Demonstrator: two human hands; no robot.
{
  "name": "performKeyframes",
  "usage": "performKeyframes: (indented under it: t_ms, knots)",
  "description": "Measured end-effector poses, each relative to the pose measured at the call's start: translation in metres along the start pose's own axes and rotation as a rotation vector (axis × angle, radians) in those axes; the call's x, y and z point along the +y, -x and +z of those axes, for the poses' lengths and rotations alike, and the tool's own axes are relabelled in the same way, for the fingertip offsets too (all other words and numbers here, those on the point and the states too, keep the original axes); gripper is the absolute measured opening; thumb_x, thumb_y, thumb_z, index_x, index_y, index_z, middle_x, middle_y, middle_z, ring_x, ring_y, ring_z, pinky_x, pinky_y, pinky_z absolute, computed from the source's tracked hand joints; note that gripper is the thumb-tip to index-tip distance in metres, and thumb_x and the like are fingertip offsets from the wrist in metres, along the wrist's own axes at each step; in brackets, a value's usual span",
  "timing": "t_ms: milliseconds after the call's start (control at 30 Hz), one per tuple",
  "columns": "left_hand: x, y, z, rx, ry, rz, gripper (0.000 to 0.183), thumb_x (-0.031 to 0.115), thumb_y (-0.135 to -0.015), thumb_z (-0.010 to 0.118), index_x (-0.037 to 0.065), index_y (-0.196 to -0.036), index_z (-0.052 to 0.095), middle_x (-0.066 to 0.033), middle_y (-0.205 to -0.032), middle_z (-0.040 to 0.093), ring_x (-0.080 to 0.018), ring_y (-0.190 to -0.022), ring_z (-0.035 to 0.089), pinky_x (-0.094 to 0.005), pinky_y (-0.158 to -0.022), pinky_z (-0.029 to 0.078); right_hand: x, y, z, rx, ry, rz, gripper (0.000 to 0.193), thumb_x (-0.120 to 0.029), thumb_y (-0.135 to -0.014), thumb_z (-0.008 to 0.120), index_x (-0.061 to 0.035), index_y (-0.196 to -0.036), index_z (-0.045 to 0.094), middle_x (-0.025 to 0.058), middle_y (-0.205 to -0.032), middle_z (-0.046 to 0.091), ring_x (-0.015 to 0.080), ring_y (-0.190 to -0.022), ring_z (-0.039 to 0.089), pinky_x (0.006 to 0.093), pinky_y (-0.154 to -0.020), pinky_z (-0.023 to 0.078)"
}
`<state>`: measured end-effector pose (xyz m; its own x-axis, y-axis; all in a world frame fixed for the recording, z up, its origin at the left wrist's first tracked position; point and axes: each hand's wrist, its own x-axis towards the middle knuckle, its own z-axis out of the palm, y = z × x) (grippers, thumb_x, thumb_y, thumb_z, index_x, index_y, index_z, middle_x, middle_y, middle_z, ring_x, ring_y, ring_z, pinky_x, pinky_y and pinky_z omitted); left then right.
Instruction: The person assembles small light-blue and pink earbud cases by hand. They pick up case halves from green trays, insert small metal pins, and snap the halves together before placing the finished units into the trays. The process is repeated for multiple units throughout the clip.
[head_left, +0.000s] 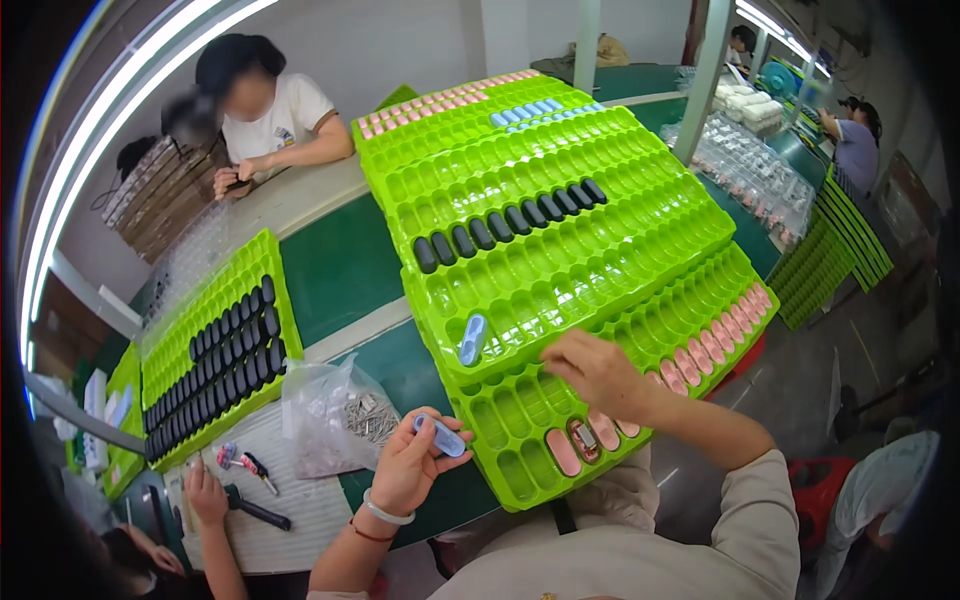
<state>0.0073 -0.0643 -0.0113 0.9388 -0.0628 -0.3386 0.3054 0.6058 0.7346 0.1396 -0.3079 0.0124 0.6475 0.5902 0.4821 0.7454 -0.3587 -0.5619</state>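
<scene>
My left hand [398, 475] holds a light blue oval plastic shell [441, 437], its hollow side facing up, beside the front left of the green trays. My right hand [603, 376] hovers over the near green tray [515, 392], fingers curled together; whatever they may pinch is too small to make out. Another light blue shell [473, 340] lies tilted on the upper green tray [560, 283]. Along the near edge sit pink shells [563, 452], and one pocket there holds an open unit [583, 440] with its inner parts showing.
A row of black oval pieces [505, 221] crosses the upper tray. To the left are a plastic bag of small metal parts [370, 417], a black-handled tool [262, 511] and a tray of black pieces [240, 365]. A co-worker's hand [205, 492] rests nearby.
</scene>
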Motion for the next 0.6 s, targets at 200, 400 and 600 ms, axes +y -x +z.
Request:
performKeyframes:
  t_ms: [200, 400, 600]
  knots:
    - [0.012, -0.014, 0.005, 0.055, 0.064, 0.019, 0.029, 0.025, -0.096, 0.037, 0.005, -0.117, 0.042, -0.0108, -0.093, 0.059, -0.0199, -0.083, 0.061, -0.0364, -0.078, 0.052, 0.118, -0.186, -0.041, 0.188, 0.372, 0.047, 0.01, -0.002, -0.08, 0.05, 0.0003, -0.087, 0.056, 0.0203, -0.089, 0.058, 0.0346, -0.08, 0.058, 0.0411, -0.067, 0.045]
    - [0.009, -0.036, 0.0, 0.208, -0.016, 0.19, 0.03, 0.025, -0.096, 0.037, 0.003, -0.116, 0.044, -0.0084, -0.087, 0.057, -0.0165, -0.075, 0.059, -0.0306, -0.071, 0.051, 0.272, -0.333, -0.061, 0.065, 0.738, 0.084, 0.014, 0.001, -0.076, 0.047, 0.0014, -0.083, 0.059, 0.0236, -0.099, 0.056, 0.0402, -0.085, 0.058, 0.0468, -0.073, 0.046]
    - [0.011, -0.041, -0.015, 0.129, 0.073, 0.038, 0.032, 0.028, -0.096, 0.037, 0.002, -0.113, 0.047, -0.0105, -0.075, 0.053, -0.0147, -0.059, 0.048, -0.0236, -0.051, 0.04, 0.336, -0.383, -0.007, 0.055, 0.792, 0.086, 0.019, -0.012, -0.078, 0.053, 0.0005, -0.089, 0.062, 0.0207, -0.094, 0.057, 0.0367, -0.088, 0.057, 0.0429, -0.077, 0.046]
